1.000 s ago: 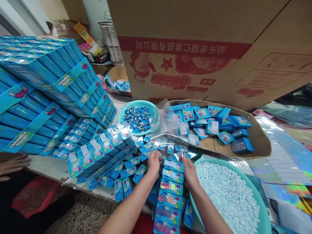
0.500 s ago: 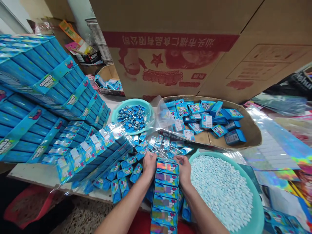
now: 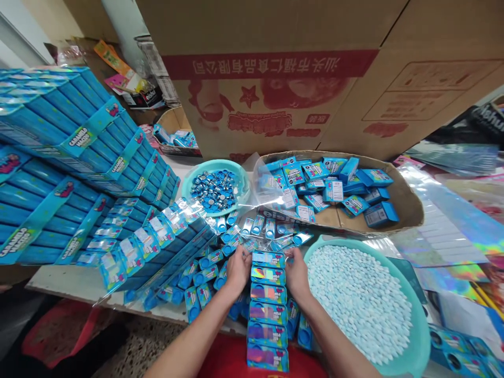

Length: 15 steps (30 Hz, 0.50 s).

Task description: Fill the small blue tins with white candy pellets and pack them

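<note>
A worker's bare left forearm point(image 3: 192, 333) and right forearm point(image 3: 333, 333) angle forward and inward, bringing the left hand point(image 3: 238, 270) and right hand point(image 3: 297, 274) level, slightly apart, fingers bent inward toward each other.

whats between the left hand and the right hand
In the head view, the far end of a row of small blue boxes lies between the left hand and the right hand.

Left hand point(image 3: 237, 272) near centre with fingertips partly hidden, carton stack point(image 3: 84, 139) cut off at left edge, cardboard box point(image 3: 271, 26) cropped along top
</note>
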Tool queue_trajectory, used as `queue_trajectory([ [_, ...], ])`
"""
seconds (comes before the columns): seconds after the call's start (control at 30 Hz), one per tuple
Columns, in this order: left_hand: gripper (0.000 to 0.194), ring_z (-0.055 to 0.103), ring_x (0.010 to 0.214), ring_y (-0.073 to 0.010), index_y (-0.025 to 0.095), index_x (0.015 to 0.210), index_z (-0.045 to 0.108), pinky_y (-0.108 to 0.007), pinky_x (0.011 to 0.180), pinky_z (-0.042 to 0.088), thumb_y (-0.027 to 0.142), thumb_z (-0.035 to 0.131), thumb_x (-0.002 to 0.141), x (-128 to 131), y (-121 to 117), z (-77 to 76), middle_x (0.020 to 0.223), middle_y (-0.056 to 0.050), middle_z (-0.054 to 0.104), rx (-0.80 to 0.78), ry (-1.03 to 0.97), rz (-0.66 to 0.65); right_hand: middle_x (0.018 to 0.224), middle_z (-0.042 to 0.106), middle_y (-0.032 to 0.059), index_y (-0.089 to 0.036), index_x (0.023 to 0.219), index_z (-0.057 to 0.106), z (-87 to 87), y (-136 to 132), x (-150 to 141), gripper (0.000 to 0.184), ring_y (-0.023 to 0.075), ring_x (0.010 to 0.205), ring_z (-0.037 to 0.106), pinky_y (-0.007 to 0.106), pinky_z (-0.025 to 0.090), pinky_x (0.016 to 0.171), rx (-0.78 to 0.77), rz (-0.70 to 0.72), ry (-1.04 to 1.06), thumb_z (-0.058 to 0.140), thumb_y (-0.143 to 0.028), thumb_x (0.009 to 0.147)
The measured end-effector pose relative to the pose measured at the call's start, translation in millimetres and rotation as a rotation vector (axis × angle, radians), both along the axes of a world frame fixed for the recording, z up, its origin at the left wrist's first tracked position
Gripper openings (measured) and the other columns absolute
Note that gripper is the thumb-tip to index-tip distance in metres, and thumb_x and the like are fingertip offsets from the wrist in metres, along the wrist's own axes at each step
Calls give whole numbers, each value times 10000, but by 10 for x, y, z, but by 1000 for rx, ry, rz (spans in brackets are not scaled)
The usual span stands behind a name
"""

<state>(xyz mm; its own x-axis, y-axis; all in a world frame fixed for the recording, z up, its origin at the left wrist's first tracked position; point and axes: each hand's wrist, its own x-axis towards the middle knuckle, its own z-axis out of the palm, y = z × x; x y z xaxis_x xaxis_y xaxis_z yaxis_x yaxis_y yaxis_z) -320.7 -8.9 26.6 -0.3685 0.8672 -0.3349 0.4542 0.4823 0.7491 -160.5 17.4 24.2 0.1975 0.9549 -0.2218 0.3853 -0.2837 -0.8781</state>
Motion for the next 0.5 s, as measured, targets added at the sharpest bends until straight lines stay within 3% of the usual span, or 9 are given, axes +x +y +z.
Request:
queue_trajectory([
  [0.07, 29, 530, 598, -161, 198, 779, 530, -247, 569, 318, 182, 506, 776, -11, -26, 46, 571, 28, 529, -47, 132, -93, 704, 626, 30, -223, 697, 482, -18, 0, 13, 157, 223, 660, 578, 323, 434, 631, 1, 22, -15, 537, -334, 601],
  [0.13, 160, 570, 660, -188, 186, 958, 546, -265, 588, 345, 207, 480, 813, -3, -37, 93, 672, -9, 603, -84, 269, -129, 683, 624, 22, -225, 735, 485, -40, 1, 19, 167, 221, 639, 583, 324, 438, 624, -4, 29, -46, 536, -344, 630],
  [0.2, 349, 598, 825, -219, 176, 1182, 475, -287, 645, 393, 223, 463, 837, 11, -19, 125, 913, -76, 653, -57, 429, -131, 675, 626, 21, -217, 821, 490, -61, 2, 16, 202, 230, 645, 603, 327, 445, 622, -12, 15, -99, 528, -326, 656],
  [0.27, 484, 549, 1027, -240, 201, 1312, 392, -309, 728, 423, 188, 469, 834, 13, 32, 137, 1195, -121, 572, 44, 575, -139, 685, 635, 27, -193, 941, 486, -69, 5, 14, 277, 239, 675, 626, 323, 447, 623, -12, 17, -162, 510, -282, 680],
  [0.33, 471, 501, 1102, -252, 254, 1291, 448, -333, 783, 427, 154, 479, 832, -6, 105, 140, 1288, -104, 511, 136, 706, -239, 691, 644, 27, -172, 1056, 471, -56, 14, 22, 351, 237, 678, 634, 307, 429, 599, -12, 72, -240, 499, -255, 716],
  [0.43, 249, 549, 973, -248, 254, 1053, 621, -346, 765, 423, 186, 492, 851, -67, 210, 151, 1065, -75, 628, 135, 783, -493, 697, 652, 17, -187, 1149, 467, 8, 41, 63, 380, 212, 602, 612, 272, 351, 521, -1, 183, -437, 508, -270, 781],
  [0.5, 178, 573, 888, -225, 230, 933, 645, -322, 726, 417, 207, 482, 866, -114, 255, 172, 927, -59, 655, 100, 749, -583, 793, 662, 43, -200, 1158, 491, 66, 68, 98, 369, 195, 586, 591, 259, 291, 484, 75, 200, -600, 521, -281, 799],
])
